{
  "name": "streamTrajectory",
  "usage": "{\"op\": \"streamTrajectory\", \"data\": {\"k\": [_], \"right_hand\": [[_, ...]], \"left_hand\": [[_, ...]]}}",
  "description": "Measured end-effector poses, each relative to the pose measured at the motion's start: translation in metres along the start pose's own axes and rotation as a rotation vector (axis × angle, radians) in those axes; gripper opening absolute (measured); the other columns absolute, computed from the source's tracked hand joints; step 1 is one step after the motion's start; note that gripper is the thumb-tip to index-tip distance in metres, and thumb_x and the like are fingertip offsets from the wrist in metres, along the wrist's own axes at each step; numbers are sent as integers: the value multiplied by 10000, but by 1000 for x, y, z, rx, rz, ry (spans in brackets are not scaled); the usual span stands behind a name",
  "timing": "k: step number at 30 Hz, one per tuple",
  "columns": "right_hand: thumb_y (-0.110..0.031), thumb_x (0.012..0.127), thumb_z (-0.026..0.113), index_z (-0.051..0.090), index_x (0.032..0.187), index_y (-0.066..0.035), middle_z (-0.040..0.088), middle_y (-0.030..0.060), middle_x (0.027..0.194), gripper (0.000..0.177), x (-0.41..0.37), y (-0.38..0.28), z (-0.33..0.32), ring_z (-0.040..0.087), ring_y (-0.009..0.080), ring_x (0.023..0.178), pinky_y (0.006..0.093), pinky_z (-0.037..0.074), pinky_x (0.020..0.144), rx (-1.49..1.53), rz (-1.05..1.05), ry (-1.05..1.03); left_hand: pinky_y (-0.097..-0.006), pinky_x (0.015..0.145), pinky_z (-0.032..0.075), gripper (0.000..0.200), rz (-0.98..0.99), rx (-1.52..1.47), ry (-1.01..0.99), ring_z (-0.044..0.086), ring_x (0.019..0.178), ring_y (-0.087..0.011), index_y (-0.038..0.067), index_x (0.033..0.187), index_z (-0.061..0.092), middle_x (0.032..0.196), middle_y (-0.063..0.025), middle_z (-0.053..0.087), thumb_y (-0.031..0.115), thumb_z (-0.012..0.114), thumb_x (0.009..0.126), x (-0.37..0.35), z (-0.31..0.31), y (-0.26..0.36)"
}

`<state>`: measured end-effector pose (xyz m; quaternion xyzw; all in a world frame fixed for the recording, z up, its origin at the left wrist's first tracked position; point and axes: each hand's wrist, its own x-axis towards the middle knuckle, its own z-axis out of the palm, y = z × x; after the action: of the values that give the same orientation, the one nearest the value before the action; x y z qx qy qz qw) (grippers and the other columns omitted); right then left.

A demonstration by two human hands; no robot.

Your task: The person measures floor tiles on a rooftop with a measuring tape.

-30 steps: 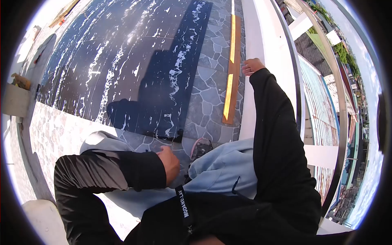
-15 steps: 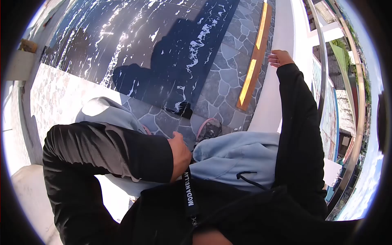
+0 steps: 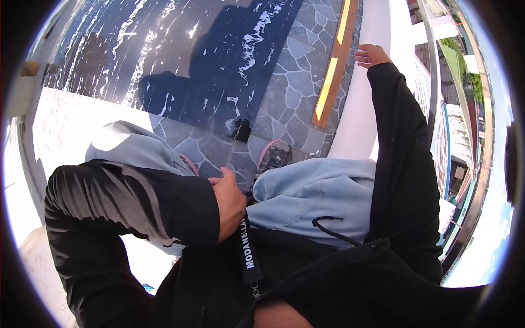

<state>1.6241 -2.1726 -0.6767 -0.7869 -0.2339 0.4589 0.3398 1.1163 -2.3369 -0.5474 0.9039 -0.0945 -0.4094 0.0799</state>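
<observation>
Black sleeves covered both arms in the head view. I saw the left hand (image 3: 229, 199) resting against the light blue trousers (image 3: 317, 191) between the raised knees. Its fingers curled away from me, so I could not tell whether it gripped anything. The right hand (image 3: 372, 54) lay open, fingers loosely spread, on top of the white ledge (image 3: 358, 120), well out to the right. Just left of the ledge, a wooden plank (image 3: 333, 71) with yellow strips lay on grey stone paving (image 3: 290, 93). A pink-edged shoe (image 3: 273, 157) stood on the paving near the knees. A black lettered strap (image 3: 249, 249) hung at the chest. A metal railing (image 3: 432, 82) ran beyond the ledge.
</observation>
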Motion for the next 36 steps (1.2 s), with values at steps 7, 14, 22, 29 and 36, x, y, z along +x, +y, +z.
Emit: {"op": "streamTrajectory", "data": {"k": [7,14,22,29,36], "right_hand": [[-207,846,550,546,1084,6,614,118,917,319,-1,8,-4,600,192,737,325,515,651,27,-58,-16],[-217,842,570,541,1088,13,605,136,954,339,-6,-2,6,593,206,778,339,509,675,-28,3,76],[-215,838,574,534,1050,37,604,148,929,332,-7,2,3,596,221,751,351,509,637,-12,-2,51],[-211,835,572,535,1048,38,604,145,905,330,-5,3,2,600,219,730,354,508,627,-11,-30,52],[-207,833,570,530,1049,37,603,140,886,329,-9,-1,4,593,210,707,353,506,610,0,-22,33]], "left_hand": [[-445,815,364,265,-28,74,106,617,667,-253,-34,930,602,738,-99,631,190,530,807,4,15,5],[-427,721,379,251,57,-70,27,617,641,-241,7,841,632,705,-88,629,238,571,763,-2,-22,-23],[-410,576,414,346,-117,-187,115,626,632,-264,44,730,646,693,-80,627,367,680,611,6,-30,-86],[-381,590,454,327,-210,-288,189,639,711,-251,116,807,717,745,-80,649,383,662,628,5,-27,-89],[-403,577,479,438,-60,-321,43,646,677,-296,1,831,644,726,-128,648,381,677,616,10,-24,-79]]}}
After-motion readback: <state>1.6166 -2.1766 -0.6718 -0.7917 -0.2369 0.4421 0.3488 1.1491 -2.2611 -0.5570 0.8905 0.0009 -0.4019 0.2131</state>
